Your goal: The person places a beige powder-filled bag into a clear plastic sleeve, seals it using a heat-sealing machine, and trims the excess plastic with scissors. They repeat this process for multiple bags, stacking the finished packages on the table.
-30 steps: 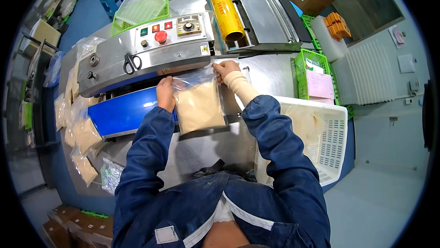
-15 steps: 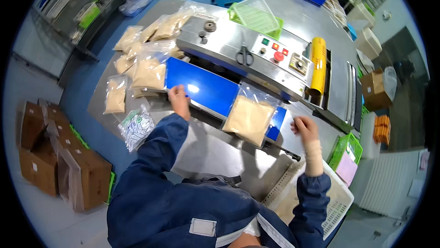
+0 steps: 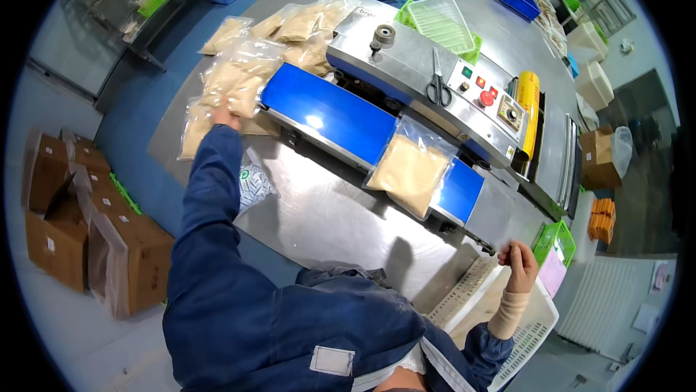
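Observation:
At the left of the steel table, my left hand is closed on the lower edge of a clear bag of beige powder; its fingers are partly hidden. Another powder bag lies just beside it. My right hand is raised past the right end of the blue conveyor belt, fingers curled together, nothing visible in them. One more bag of powder lies across the belt, its open-looking top toward the steel sealing machine and its bottom overhanging the near edge.
Several powder bags are heaped at the far left. Black scissors rest on the machine, near its control buttons. A packet of small printed sachets lies by my left forearm. A white crate stands at lower right; cardboard boxes are at left.
My left hand has moved from the belt's near edge leftward to the powder bags. My right hand has drawn back toward the lower right. The whole view has shifted slightly.

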A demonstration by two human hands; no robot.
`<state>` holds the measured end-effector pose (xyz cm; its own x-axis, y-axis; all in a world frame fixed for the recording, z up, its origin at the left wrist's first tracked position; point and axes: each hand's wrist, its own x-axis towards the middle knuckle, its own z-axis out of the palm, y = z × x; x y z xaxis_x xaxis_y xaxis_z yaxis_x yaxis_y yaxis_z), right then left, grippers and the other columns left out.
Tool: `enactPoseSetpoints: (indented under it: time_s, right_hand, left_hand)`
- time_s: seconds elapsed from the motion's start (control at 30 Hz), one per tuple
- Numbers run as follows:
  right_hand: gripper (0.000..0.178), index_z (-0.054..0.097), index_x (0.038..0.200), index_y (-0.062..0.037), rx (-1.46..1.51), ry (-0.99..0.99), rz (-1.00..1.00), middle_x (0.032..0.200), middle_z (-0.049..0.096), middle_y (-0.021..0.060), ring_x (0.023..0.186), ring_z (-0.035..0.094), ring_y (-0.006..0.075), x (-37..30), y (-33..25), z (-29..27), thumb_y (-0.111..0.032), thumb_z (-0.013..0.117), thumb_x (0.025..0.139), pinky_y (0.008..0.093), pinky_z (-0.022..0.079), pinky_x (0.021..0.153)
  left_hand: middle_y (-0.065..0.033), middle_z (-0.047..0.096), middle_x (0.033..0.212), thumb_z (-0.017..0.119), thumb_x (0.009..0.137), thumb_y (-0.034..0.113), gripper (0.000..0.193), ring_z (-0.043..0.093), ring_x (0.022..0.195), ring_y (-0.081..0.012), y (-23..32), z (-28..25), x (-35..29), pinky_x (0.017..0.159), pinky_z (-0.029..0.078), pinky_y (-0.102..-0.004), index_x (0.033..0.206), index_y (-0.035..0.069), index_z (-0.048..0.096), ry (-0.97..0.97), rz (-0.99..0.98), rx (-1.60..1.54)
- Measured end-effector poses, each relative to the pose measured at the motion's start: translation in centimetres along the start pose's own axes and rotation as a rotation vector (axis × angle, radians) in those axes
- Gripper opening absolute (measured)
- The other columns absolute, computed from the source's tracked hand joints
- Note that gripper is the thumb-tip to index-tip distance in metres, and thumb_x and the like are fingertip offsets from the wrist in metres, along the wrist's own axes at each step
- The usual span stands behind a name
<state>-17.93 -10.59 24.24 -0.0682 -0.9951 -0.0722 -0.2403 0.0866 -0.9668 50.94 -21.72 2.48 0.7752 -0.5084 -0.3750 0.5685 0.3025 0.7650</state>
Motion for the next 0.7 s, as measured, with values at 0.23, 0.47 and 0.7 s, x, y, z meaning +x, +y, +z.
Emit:
enactPoseSetpoints:
  time_s: [0.23,0.47,0.7]
  right_hand:
    - [0.018,0.057,0.095,0.0026,-0.031,0.107,0.066,0.078,0.06,0.0091,0.064,0.055,0.0124,-2.9,0.6,0.9,-0.013,0.05,0.088,0.0231,0.045,0.058]
    - [0.017,0.058,0.094,0.0051,-0.149,0.312,0.032,0.078,0.061,0.0083,0.066,0.054,0.0115,-6.4,-3.5,0.6,-0.008,0.05,0.087,0.0224,0.044,0.061]
    - [0.018,0.059,0.098,0.0011,-0.16,0.817,-0.012,0.086,0.062,0.009,0.07,0.057,0.0101,-16.6,-3.2,-6.9,-0.011,0.051,0.087,0.0211,0.047,0.061]
  left_hand:
    - [-0.016,0.055,0.106,0.058,0.077,0.029,0.051,0.056,0.085,-0.0254,5.9,-8.0,6.2,0.064,0.046,-0.038,0.114,-0.004,0.047,0.147,-0.076,0.636]
    - [-0.0123,0.047,0.118,0.05,0.083,0.009,0.035,0.051,0.098,-0.0176,0.3,-3.1,-2.8,0.078,0.044,-0.0272,0.116,-0.002,0.045,-0.411,0.27,0.696]
    - [-0.0107,0.059,0.096,0.042,0.091,0.01,0.021,0.056,0.087,-0.0169,-3.3,11.4,-28.5,0.081,0.044,-0.0282,0.104,-0.002,0.053,-1.149,0.229,0.728]
